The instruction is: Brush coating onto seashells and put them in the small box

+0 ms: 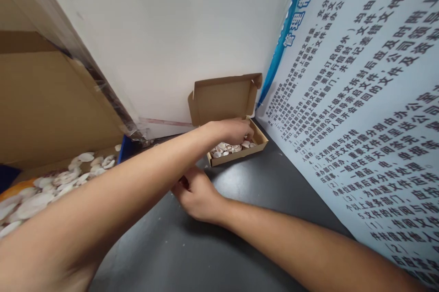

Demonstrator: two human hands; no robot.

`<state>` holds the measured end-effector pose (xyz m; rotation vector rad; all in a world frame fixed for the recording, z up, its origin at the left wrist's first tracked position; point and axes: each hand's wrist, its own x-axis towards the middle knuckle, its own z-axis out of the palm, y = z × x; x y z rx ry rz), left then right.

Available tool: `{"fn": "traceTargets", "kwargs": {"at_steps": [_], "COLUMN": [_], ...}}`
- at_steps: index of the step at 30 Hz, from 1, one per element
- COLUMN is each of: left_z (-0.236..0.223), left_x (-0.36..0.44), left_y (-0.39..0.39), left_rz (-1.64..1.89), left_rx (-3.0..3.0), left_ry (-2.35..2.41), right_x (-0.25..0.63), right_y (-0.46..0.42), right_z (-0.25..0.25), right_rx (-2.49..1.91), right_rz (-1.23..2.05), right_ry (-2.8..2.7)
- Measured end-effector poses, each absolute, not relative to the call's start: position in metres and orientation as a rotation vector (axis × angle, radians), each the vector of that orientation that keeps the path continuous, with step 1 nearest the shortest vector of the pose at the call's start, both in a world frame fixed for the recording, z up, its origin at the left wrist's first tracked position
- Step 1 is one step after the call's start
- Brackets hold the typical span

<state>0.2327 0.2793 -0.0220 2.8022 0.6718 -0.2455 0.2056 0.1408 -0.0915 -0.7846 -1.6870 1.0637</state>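
Observation:
My left hand (236,131) reaches into a small open cardboard box (228,160), just above the shells (226,148) lying in it. Its fingers curl down and pinch together, and whatever they hold is hidden. Crossing beneath my left forearm, my right hand (200,196) is held over the dark table in front of the box. Its fingers are bent inward and closed, partly covered by the left forearm, so I cannot see what is in them. The lid of the cardboard box stands raised at the back.
A larger cardboard carton (61,104) stands on the left, with many pale shells (37,203) and blue plastic edges by it. Behind the small box rises a white panel (171,22). A light-blue printed board (363,100) leans along the right. The dark table (164,255) lies beneath.

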Motion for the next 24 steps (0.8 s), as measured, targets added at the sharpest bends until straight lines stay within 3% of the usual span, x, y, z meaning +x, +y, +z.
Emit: {"fn": "traceTargets", "kwargs": {"at_steps": [13,24], "left_z": [-0.028,-0.011], "left_x": [0.246,0.231], "left_y": [0.275,0.275], "left_rz": [-0.354,-0.236], "left_rx": [2.703,2.459], "left_ry": [0.897,0.912], "right_x": [0.206,0.207], "right_y": [0.140,0.140], "right_z": [-0.097,-0.095], "right_rx": [-0.725,-0.773], "right_rz": [1.069,1.130], "right_ry": [-1.669,-1.731]}}
